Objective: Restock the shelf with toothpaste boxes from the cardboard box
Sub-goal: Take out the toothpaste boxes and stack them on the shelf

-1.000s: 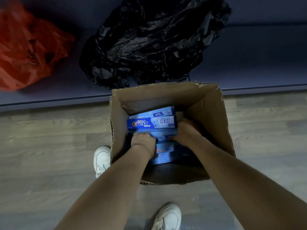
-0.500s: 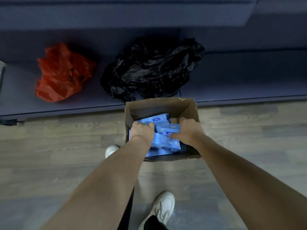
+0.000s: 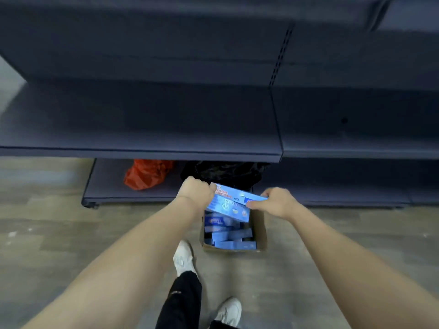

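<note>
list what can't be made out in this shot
Head view only:
- How many toothpaste boxes are held: left hand and right hand cover the ends.
- Print on the held boxes: too blurred to read.
- Count of boxes left in the carton: jumbled, partly hidden by the held stack.
- Black bag and red bag: tops cut off by the shelf above; contents unseen.

A wooden floor (image 3: 71, 233) is carrying an open cardboard box (image 3: 260, 230). The dark bottom shelf (image 3: 107, 188) is holding a red bag (image 3: 147, 174) beside a black bag (image 3: 228, 170).
</note>
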Available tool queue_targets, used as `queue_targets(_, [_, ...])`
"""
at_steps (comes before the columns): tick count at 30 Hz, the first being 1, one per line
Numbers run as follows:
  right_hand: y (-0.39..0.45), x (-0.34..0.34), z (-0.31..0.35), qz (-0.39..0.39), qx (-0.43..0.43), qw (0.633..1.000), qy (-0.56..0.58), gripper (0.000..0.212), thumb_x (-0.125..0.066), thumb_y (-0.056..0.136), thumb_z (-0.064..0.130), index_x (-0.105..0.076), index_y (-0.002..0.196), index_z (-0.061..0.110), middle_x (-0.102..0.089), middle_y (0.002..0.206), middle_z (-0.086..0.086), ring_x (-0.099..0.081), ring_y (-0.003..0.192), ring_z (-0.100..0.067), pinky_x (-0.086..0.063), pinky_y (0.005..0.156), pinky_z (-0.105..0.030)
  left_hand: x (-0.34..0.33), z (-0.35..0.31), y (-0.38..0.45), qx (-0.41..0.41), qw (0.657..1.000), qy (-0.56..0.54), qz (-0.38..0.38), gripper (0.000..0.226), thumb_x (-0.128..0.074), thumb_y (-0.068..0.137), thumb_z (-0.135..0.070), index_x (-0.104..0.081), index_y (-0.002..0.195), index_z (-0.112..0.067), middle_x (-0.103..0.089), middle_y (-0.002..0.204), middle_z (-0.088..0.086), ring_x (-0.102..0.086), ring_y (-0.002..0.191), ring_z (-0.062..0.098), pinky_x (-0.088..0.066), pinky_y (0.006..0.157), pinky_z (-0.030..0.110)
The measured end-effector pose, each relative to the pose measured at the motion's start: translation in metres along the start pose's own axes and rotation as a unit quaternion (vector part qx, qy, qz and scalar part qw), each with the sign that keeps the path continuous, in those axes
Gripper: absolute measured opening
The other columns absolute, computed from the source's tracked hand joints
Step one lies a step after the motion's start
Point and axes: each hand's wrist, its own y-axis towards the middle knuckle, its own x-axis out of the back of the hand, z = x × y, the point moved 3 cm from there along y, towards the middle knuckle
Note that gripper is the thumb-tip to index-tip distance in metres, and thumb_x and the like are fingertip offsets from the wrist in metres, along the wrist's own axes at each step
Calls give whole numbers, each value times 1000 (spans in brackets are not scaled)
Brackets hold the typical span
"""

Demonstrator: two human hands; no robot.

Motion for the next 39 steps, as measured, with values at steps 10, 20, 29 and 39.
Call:
queue_targets(10, [-98, 112, 87, 99, 60, 993, -6, 33, -68, 81, 39, -56, 88, 9, -62, 89, -13, -55, 75, -25, -43, 60, -29, 129, 98, -89, 29, 980, 39, -192, 69, -44, 84, -69, -43, 125, -14, -55, 116, 5, -56, 100, 23, -36, 82, 34])
queue_targets(20, [-172, 192, 160, 21, 129, 990, -48, 46, -75, 76, 41, -50, 103, 13, -60, 86, -4, -56, 68, -18, -46, 60, -26, 215, 160, -151, 98, 981, 26, -164, 44, -52, 87, -51, -54, 109, -13, -62, 107, 2, -63, 96, 24, -42, 68, 32])
queue_targets(29, [-190, 262, 205, -45, 203, 978, 3, 50, -73, 69, 47, -67, 106, 14, -70, 106, -3, -63, 89, -19, -46, 83, -31, 256, 228, -172, 158, 958, -13, -240, 47, -60, 82, -45, -44, 116, -17, -55, 110, -1, -59, 97, 21, -38, 68, 30])
queue_targets(39, [-173, 317, 236, -69, 205, 975, -44, 67, -57, 92, 37, -26, 149, 20, -27, 155, 5, -26, 143, -18, -19, 116, -35, 280, 278, -141, 176, 950, -42, -253, 82, -60, 72, -69, -39, 132, -18, -49, 130, 0, -48, 120, 20, -40, 96, 38])
